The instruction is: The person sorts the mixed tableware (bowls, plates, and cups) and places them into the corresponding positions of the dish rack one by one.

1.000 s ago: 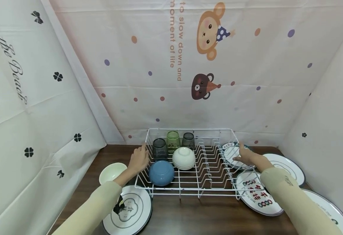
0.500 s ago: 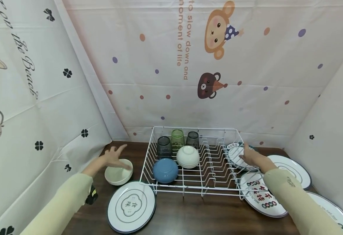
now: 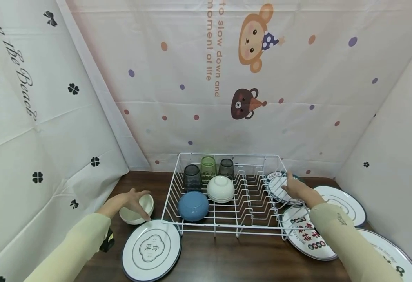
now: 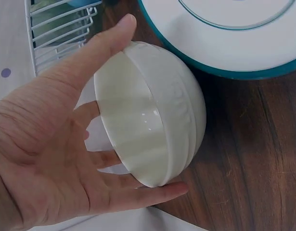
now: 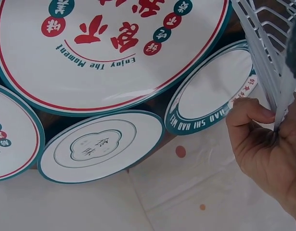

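Note:
On the left of the table, my left hand [image 3: 129,201] holds a cream bowl [image 4: 181,110], thumb at one side of its rim and fingers round the other. The bowl lies just outside a white wire dish rack [image 3: 227,226]. At the rack's right side my right hand [image 3: 297,188] pinches the side wire between thumb and fingers, as the right wrist view shows. Inside the rack stand an upturned blue bowl [image 3: 193,206], an upturned white bowl [image 3: 220,189], a green glass [image 3: 208,168] and two dark glasses [image 3: 192,178].
A stack of white plates [image 3: 151,250] lies in front of the cream bowl. Several more plates cover the right side, including a red-lettered plate [image 3: 309,235] and a rear plate [image 3: 343,203]. Printed cloth [image 3: 177,78] hangs at the back and sides.
My left hand has let go of the rack's left side, moved left to the cream bowl and taken hold of it. The right hand has stayed on the rack.

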Tool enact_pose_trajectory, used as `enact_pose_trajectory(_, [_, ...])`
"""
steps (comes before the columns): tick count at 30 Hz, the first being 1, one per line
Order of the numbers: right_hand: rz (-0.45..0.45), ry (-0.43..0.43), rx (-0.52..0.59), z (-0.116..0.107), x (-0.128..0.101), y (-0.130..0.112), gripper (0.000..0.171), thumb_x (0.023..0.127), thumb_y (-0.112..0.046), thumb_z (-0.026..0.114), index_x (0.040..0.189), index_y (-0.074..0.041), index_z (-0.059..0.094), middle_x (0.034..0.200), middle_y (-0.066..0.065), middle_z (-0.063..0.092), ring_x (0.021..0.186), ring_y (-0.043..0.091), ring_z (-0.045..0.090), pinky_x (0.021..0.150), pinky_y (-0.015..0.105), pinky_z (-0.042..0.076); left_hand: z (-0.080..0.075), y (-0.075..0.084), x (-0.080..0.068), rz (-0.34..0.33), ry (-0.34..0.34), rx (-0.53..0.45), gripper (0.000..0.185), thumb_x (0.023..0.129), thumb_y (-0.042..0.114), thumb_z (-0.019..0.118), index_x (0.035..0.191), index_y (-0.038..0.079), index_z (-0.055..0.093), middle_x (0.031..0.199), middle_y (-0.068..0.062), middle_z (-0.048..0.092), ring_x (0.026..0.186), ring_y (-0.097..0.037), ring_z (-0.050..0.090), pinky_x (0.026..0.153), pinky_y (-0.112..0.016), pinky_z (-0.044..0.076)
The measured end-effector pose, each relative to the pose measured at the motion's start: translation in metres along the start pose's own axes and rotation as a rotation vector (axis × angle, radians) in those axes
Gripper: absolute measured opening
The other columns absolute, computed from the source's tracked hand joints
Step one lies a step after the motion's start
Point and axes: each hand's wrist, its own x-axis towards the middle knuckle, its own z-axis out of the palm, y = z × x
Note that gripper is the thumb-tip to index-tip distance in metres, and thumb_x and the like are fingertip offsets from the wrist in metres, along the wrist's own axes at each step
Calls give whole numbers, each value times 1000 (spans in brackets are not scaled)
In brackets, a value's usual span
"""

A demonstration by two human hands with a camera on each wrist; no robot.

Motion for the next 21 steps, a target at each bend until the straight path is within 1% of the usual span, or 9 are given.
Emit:
enact_pose_trajectory(3, [-3,22,-2,3,2,0,69,109,-14,39,146,25,-5,131,53,44,127,63,47,107,65,41,0,0,-1,10,9,17,111,70,48,89,157,7,34,156,-46,18,141,-65,28,107,-75,35])
enact_pose_trajectory(6, [-7,39,-3,3,4,1,69,109,-14,40,145,25,-4,132,53,42,128,63,46,107,65,41,0,0,-1,22,33,35,110,70,47,89,157,7,36,157,-46,21,144,-64,23,108,-76,32])
enact_pose_trajectory(8, [-7,40,1,3,4,2,69,109,-15,39,146,25,-4,134,53,42,129,63,45,107,65,41,0,1,0,29,53,47,108,70,47,89,156,7,38,155,-45,25,143,-65,26,106,-76,35])
enact_pose_trajectory(10, [-3,38,1,3,4,3,69,109,-15,40,145,25,-4,133,53,42,128,63,46,107,65,42,2,1,1,26,71,70,107,69,50,88,156,10,40,154,-43,30,138,-66,32,100,-74,42])
enact_pose_trajectory(12, [-2,33,-2,2,2,4,69,109,-14,40,145,26,-4,133,53,42,127,63,46,107,65,42,3,0,2,28,87,102,106,69,54,87,155,12,42,151,-41,36,131,-65,42,93,-70,48])
enact_pose_trajectory(15, [2,37,-3,0,2,4,69,109,-14,40,145,26,-3,134,53,42,128,63,46,107,65,41,0,-2,1,30,117,125,105,66,57,86,154,16,45,146,-36,44,116,-56,56,76,-59,57])
enact_pose_trajectory(17, [1,41,-2,0,2,4,69,109,-14,40,145,26,-3,134,53,41,128,63,45,108,65,41,-4,-3,-1,42,145,107,105,66,57,86,153,16,45,142,-33,48,107,-49,61,67,-53,59])
enact_pose_trajectory(19, [4,43,5,0,3,4,69,109,-14,40,146,25,-3,135,53,40,129,63,44,108,65,40,-11,-3,-3,68,182,76,105,65,56,86,153,15,45,137,-32,51,101,-44,62,60,-49,59])
enact_pose_trajectory(21, [8,40,9,1,3,4,70,109,-15,39,146,25,-5,136,53,39,130,63,44,109,65,40,-18,-2,-6,106,228,64,105,65,57,85,153,14,45,135,-33,52,100,-43,62,61,-48,59])
